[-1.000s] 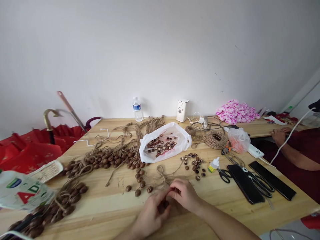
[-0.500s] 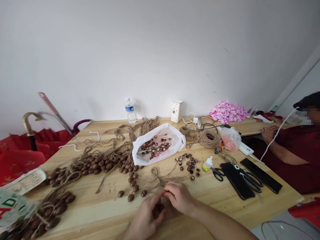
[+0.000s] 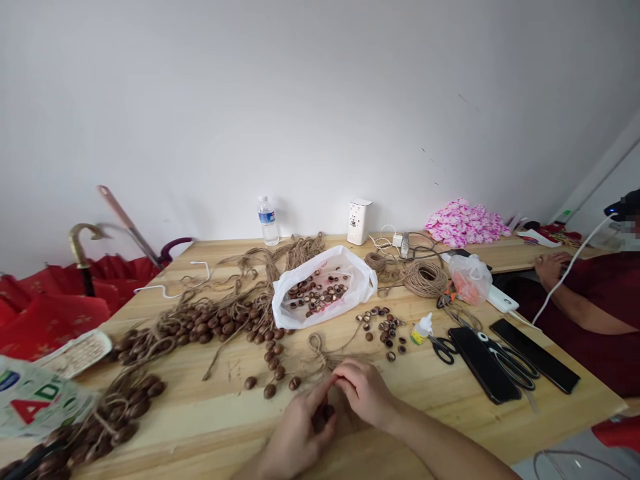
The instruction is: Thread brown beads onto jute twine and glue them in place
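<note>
My left hand (image 3: 303, 423) is closed, its fingers curled around a dark brown nut shell (image 3: 321, 415) that shows only in part. Against its fingertips, my right hand (image 3: 367, 395) makes a pinch; whatever lies between those fingers is hidden. Just beyond both hands is a bundle of brown twine (image 3: 323, 359) with a loop at its top, its strands running toward my fingers. Several loose round brown nuts (image 3: 270, 391) are to the left of the bundle. Half shells (image 3: 387, 327) lie scattered to its right.
A white plastic bag (image 3: 325, 320) holds more shells. Nuts strung on twine (image 3: 200, 323) spread leftward. At right are a glue bottle (image 3: 423, 329), scissors (image 3: 507, 360), phones (image 3: 483, 367) and a twine coil (image 3: 425, 279). Another person's hand (image 3: 550, 267) rests at the far right.
The whole view has shifted slightly, so things on the table appear farther right. My hands stay together in nearly the same pose.
</note>
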`<state>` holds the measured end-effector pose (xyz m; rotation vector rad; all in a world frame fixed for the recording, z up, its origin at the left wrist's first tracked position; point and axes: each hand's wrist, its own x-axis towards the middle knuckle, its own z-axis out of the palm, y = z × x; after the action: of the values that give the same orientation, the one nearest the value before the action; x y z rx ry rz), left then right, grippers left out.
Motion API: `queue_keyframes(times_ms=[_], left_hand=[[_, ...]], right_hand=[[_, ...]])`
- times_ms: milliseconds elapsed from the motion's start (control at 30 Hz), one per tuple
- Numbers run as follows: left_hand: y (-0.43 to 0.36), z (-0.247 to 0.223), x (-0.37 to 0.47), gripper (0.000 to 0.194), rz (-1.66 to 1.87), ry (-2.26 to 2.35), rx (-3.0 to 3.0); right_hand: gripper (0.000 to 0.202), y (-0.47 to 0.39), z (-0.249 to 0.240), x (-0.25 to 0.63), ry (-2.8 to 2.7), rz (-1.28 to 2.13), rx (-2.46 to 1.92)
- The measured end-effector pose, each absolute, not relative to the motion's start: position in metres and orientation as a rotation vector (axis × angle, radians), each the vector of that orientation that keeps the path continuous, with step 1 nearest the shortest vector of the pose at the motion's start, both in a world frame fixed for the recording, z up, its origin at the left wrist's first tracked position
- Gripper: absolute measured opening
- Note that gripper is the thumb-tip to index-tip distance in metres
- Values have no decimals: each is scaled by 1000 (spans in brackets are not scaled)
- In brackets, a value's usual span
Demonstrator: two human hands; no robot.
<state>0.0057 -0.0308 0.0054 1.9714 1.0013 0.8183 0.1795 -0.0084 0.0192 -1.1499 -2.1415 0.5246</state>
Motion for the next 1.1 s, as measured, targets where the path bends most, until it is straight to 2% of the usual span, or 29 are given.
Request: queue_keyframes(times_ms=[300,500,667,1100], left_hand=[[-31,4,6,58,832,1001,1958],[-33,-4,3,47,983,1206,1814],[-30,-6,3,52,1024,1280,1648],[-30,13,7,59,1081,964,1084]], right_hand=[[19,-8,15,179,-2145,507,-1148],[23,4,14,190,-1973,427,-1264],[21,9,17,194,-1880,426,-1327],[20,7,12,190,-1920,465,-1288]])
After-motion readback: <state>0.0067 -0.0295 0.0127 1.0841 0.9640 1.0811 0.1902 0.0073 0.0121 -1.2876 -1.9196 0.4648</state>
